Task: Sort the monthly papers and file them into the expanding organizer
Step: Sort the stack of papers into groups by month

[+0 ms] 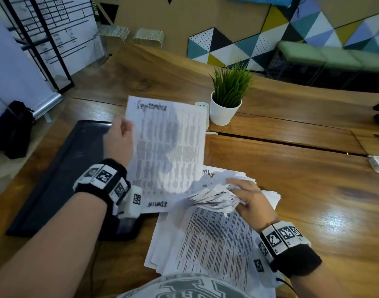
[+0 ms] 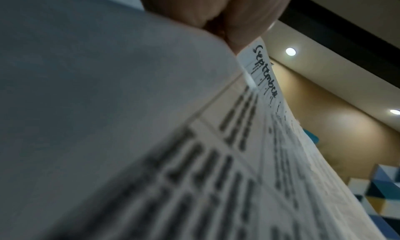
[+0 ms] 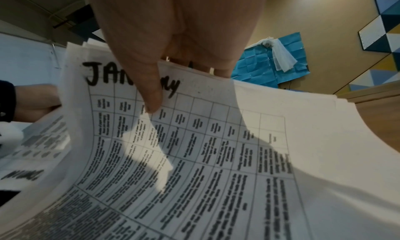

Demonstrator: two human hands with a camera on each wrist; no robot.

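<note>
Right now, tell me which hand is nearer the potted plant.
Left. The left hand holds the September sheet up, its top corner close beside the potted plant. The right hand grips the paper stack lower down, nearer the person.

A sheet [image 1: 167, 145] headed "September" stands lifted off the table; beside it, a curled stack [image 1: 207, 229] topped "January"; black organizer [image 1: 55, 179] lies left.
</note>
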